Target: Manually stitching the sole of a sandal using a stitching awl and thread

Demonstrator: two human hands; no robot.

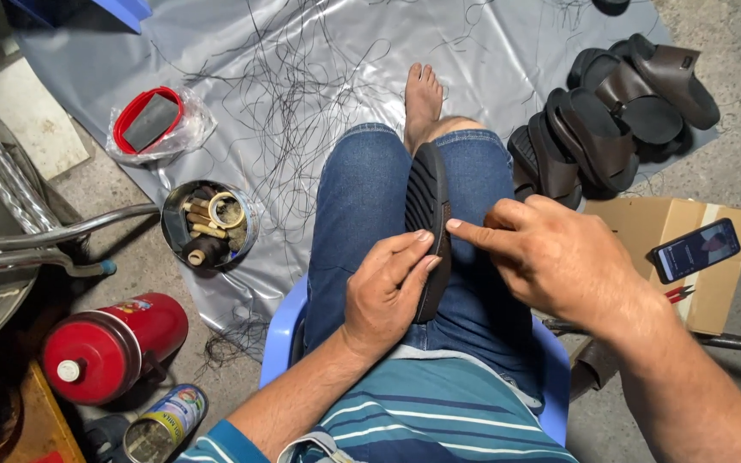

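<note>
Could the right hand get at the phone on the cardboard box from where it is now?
Probably yes. The right hand is pressing a finger to the sandal on the lap, and the phone lies face up on the box just beside that forearm, with nothing between them.

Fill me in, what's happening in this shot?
A seated person holds a dark sandal on edge across their lap. The left hand grips its side; the right hand touches its edge with the index finger. More brown sandals are piled on the grey sheet strewn with black thread, and a phone lies on a cardboard box.
</note>
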